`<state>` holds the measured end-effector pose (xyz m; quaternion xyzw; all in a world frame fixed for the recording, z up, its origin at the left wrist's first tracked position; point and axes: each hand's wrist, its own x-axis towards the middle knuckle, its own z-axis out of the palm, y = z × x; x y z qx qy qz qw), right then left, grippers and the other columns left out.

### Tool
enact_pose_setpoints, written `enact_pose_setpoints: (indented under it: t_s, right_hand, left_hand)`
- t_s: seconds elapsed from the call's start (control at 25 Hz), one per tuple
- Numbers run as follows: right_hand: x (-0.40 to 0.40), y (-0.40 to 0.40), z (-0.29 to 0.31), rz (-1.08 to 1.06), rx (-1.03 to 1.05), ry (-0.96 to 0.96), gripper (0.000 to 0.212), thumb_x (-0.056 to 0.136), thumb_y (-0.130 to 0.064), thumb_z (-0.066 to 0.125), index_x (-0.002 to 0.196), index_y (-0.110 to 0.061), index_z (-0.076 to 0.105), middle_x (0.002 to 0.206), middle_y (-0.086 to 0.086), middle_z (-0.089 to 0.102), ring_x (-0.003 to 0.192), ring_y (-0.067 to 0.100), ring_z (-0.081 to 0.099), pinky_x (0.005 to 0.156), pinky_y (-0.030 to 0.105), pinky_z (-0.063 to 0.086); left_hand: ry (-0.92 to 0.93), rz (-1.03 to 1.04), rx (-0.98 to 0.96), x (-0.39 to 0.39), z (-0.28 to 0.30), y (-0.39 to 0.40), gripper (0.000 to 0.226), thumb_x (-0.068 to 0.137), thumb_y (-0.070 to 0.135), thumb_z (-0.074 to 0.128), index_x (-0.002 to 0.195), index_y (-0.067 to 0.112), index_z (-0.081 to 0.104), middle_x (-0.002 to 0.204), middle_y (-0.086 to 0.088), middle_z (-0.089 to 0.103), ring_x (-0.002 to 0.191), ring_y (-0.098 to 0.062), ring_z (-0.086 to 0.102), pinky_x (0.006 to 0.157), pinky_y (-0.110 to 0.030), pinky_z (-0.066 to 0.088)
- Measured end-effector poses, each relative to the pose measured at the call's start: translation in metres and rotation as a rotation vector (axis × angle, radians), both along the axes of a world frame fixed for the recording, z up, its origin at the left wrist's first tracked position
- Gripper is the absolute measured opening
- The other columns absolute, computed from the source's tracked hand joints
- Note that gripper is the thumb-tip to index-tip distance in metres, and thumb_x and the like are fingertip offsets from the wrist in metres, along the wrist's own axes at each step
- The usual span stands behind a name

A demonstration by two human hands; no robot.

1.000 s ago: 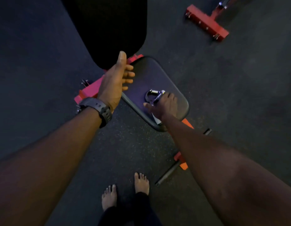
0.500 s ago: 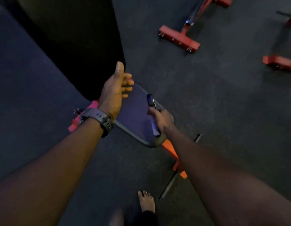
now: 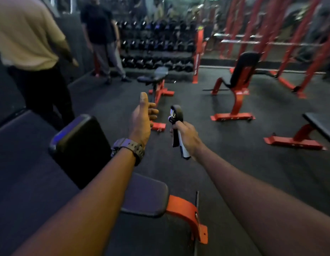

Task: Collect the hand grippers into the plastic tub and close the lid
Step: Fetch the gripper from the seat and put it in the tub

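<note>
The hand gripper (image 3: 176, 126) stands upright in the right hand (image 3: 186, 138), right of the empty left hand (image 3: 142, 121). The padded bench (image 3: 142, 196) lies near, below both forearms; the dumbbell rack (image 3: 156, 47) is far behind.

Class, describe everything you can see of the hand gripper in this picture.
The hand gripper has a coiled metal spring at its top, a black looped head and two handles, one black and one white-tipped. It stands nearly upright in the air, spring end up, with the right hand closed around its handles. Nothing else touches it.

one hand gripper (image 3: 176, 124), four benches (image 3: 145, 198) (perhaps more)
</note>
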<state>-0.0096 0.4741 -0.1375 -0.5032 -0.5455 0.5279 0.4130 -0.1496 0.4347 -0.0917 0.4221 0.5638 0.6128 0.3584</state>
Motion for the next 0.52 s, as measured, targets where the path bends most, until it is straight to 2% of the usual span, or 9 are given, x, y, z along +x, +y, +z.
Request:
enact_pose_setpoints:
  t_s: [0.08, 0.16, 0.32, 0.4, 0.52]
  right_hand:
    - [0.037, -0.035, 0.063, -0.068, 0.086, 0.086, 0.025, 0.077, -0.035, 0.057, 0.084, -0.012, 0.063, 0.079, 0.005, 0.064, 0.076, 0.021, 0.060, 0.067, 0.035, 0.046]
    - [0.084, -0.068, 0.119, -0.133, 0.181, 0.145, 0.015, 0.083, -0.025, 0.056, 0.082, -0.011, 0.060, 0.075, 0.005, 0.058, 0.072, 0.018, 0.054, 0.065, 0.030, 0.042]
    - [0.190, -0.129, 0.210, -0.263, 0.368, 0.191, 0.015, 0.083, -0.021, 0.055, 0.090, -0.008, 0.059, 0.076, 0.007, 0.053, 0.067, 0.015, 0.050, 0.064, 0.030, 0.040]
    - [0.252, -0.165, 0.242, -0.357, 0.438, 0.169, 0.022, 0.080, -0.026, 0.055, 0.093, -0.009, 0.060, 0.074, 0.006, 0.054, 0.065, 0.019, 0.051, 0.060, 0.032, 0.040]
    - [0.348, -0.228, 0.265, -0.528, 0.516, 0.106, 0.020, 0.077, -0.029, 0.056, 0.086, -0.012, 0.058, 0.072, 0.006, 0.052, 0.069, 0.022, 0.047, 0.061, 0.034, 0.036]
  left_hand:
    - [0.055, -0.085, 0.075, 0.035, 0.047, -0.023, 0.086, 0.080, 0.081, 0.025, 0.103, 0.010, 0.068, 0.101, -0.012, 0.073, 0.095, -0.028, 0.068, 0.088, -0.043, 0.052]
    - [0.064, -0.195, 0.141, 0.078, 0.094, -0.040, 0.091, 0.074, 0.085, 0.027, 0.104, 0.010, 0.068, 0.105, -0.017, 0.071, 0.093, -0.026, 0.068, 0.087, -0.041, 0.051]
    - [0.067, -0.359, 0.300, 0.185, 0.181, -0.069, 0.085, 0.083, 0.081, 0.025, 0.107, 0.011, 0.068, 0.107, -0.015, 0.071, 0.099, -0.029, 0.067, 0.082, -0.038, 0.051]
    - [0.049, -0.466, 0.387, 0.248, 0.215, -0.090, 0.080, 0.092, 0.072, 0.023, 0.110, 0.008, 0.066, 0.111, -0.020, 0.070, 0.095, -0.026, 0.066, 0.084, -0.040, 0.052]
    - [-0.029, -0.669, 0.454, 0.346, 0.243, -0.124, 0.083, 0.085, 0.077, 0.024, 0.107, 0.010, 0.067, 0.104, -0.017, 0.071, 0.090, -0.023, 0.064, 0.083, -0.042, 0.053]
